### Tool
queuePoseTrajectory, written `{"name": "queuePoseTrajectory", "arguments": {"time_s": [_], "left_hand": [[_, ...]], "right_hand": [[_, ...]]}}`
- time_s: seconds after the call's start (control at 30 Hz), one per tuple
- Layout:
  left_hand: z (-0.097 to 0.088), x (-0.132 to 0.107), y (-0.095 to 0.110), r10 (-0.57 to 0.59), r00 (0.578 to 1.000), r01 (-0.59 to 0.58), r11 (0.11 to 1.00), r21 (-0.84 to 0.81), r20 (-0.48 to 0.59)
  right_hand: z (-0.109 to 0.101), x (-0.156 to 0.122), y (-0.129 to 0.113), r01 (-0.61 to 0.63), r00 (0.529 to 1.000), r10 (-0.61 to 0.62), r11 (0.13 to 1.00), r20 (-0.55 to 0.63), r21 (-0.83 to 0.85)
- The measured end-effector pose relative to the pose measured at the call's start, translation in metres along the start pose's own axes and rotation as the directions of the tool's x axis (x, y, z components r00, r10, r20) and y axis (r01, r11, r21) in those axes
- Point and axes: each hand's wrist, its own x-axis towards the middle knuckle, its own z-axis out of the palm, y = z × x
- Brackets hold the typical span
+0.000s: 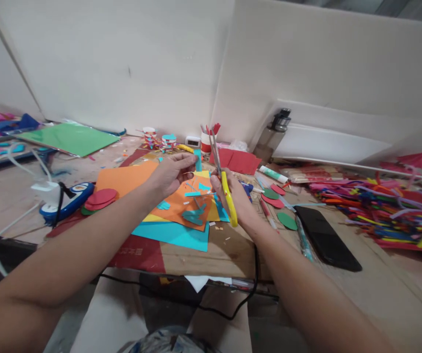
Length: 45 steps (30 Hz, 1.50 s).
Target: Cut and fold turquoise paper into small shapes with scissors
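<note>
Between the thumb and fingers of my left hand (174, 171) is a narrow strip of blue paper (198, 160), held upright. My right hand (237, 198) is closed around the yellow handles of a pair of scissors (227, 198), whose metal blades point up and away from me, a little to the right of the strip. Below both hands lie orange paper (130, 177), a blue sheet (181, 236) and some yellow paper. Small blue paper scraps (193, 215) are scattered on top of the orange sheet.
Around the hands are a black phone (326, 238), a glue stick (273, 174), red and green paper circles (287, 220), pipe cleaners (387, 206), a bottle (272, 135), decorated cups (168, 142), a power strip (67, 201) and green paper (71, 138). A black cable (257, 274) hangs over the front edge.
</note>
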Motion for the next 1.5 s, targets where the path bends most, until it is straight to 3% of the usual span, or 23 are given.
{"name": "queuePoseTrajectory", "arguments": {"time_s": [0.23, 0.43, 0.67, 1.0, 1.5], "left_hand": [[0.004, -0.003, 0.004, 0.016, 0.999, -0.017, 0.999, -0.031, -0.029], [0.004, -0.004, 0.004, 0.015, 1.0, -0.015, 1.0, -0.01, -0.012], [0.002, -0.004, 0.014, 0.07, 0.997, -0.065, 0.985, 0.162, -0.024], [-0.006, 0.0, 0.022, 0.059, 0.998, -0.056, 0.975, 0.215, -0.01], [-0.004, -0.001, 0.02, 0.065, 0.998, -0.061, 0.966, 0.252, -0.01]], "right_hand": [[0.001, -0.004, 0.002, -0.088, 0.99, 0.097, 0.992, 0.099, -0.091], [0.0, -0.005, -0.001, -0.061, 0.989, 0.079, 0.988, 0.127, -0.143], [-0.008, -0.005, -0.007, -0.026, 0.988, 0.045, 0.991, 0.145, -0.129], [-0.014, -0.007, -0.014, -0.058, 0.969, 0.095, 0.985, 0.228, -0.164], [-0.012, -0.004, -0.008, -0.04, 0.971, 0.081, 0.983, 0.227, -0.18]]}}
